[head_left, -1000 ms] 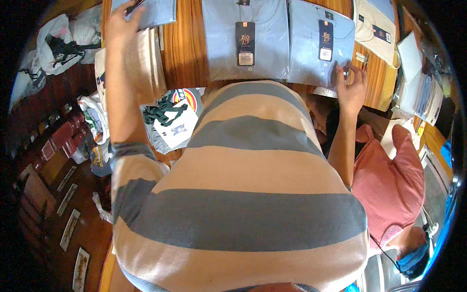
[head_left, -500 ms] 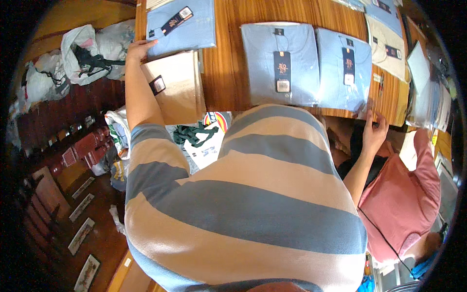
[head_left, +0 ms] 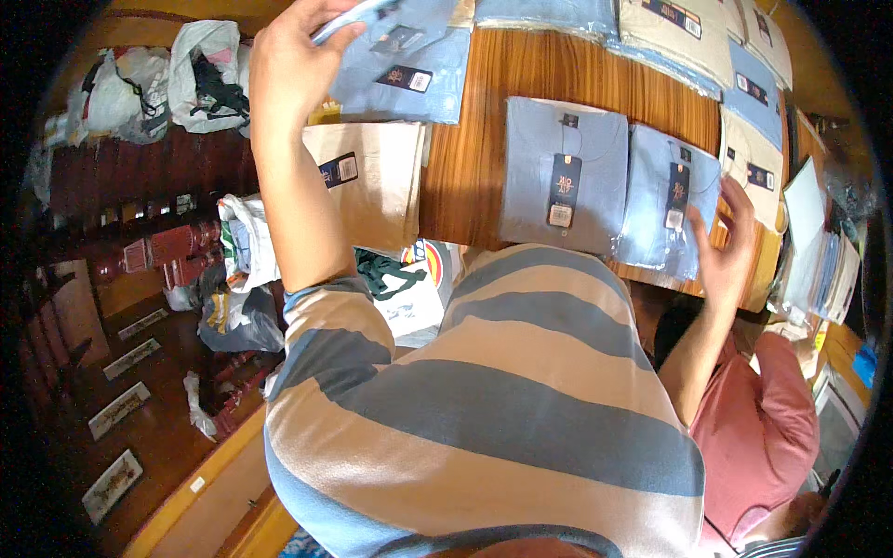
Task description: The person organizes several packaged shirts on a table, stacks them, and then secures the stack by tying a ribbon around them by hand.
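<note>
At the upper left of the frame my left hand (head_left: 284,65) is pinched on a packaged blue shirt (head_left: 395,23) lifted above the wooden surface (head_left: 474,149), while my right hand (head_left: 726,246), fingers spread, rests on another bagged blue shirt (head_left: 665,200) at right.

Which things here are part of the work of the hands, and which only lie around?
In hand:
- left hand lifting a packaged light-blue shirt
- right hand at the bagged blue shirt

Lying about:
- tan folded shirt
- plastic bags
- wooden table
</note>
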Available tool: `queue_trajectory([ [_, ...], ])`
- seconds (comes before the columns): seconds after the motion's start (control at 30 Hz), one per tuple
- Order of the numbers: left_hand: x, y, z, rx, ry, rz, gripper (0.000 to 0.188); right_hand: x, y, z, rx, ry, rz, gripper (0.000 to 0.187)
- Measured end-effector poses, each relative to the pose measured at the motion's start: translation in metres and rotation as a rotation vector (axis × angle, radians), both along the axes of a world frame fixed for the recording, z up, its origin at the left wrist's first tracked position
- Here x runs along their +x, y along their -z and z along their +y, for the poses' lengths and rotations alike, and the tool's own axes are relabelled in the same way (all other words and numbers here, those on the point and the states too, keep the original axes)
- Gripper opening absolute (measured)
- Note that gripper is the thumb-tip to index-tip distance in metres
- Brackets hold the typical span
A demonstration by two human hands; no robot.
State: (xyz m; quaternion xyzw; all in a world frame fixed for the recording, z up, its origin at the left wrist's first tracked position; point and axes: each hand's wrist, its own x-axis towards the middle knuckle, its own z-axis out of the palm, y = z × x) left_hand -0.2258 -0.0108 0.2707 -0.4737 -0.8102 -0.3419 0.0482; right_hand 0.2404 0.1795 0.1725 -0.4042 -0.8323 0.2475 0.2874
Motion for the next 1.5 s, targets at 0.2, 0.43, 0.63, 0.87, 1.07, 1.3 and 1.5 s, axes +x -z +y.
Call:
queue_trajectory([
  [0.2,0.096,-0.097,-0.009,-0.062,0.3,0.177,0.025,-0.128,-0.019,-0.002,0.139,-0.468,0.361,0.096],
  [0.43,0.116,0.014,0.049,0.668,0.213,-0.393,0.056,-0.1,0.003,-0.019,-0.547,-0.412,0.687,0.022],
  [0.63,0.187,0.183,-0.001,0.313,0.183,-1.482,0.039,-0.069,0.037,-0.035,-0.518,-0.15,0.454,0.025],
  [0.87,0.175,0.186,0.006,0.19,0.147,-1.158,0.034,-0.071,0.035,-0.006,-0.249,-0.087,-0.175,0.06],
  [1.07,0.164,0.211,-0.021,-0.34,0.115,-0.075,0.084,-0.032,0.052,-0.004,-0.089,0.035,-0.541,0.066],
  [1.3,0.181,0.262,-0.033,-0.078,0.087,-0.765,0.107,0.086,0.116,0.044,-0.02,0.338,-0.408,0.073],
  [1.5,0.19,0.275,-0.033,-0.004,0.286,-0.91,0.092,0.099,0.141,0.054,-0.697,0.405,-0.089,0.073],
])
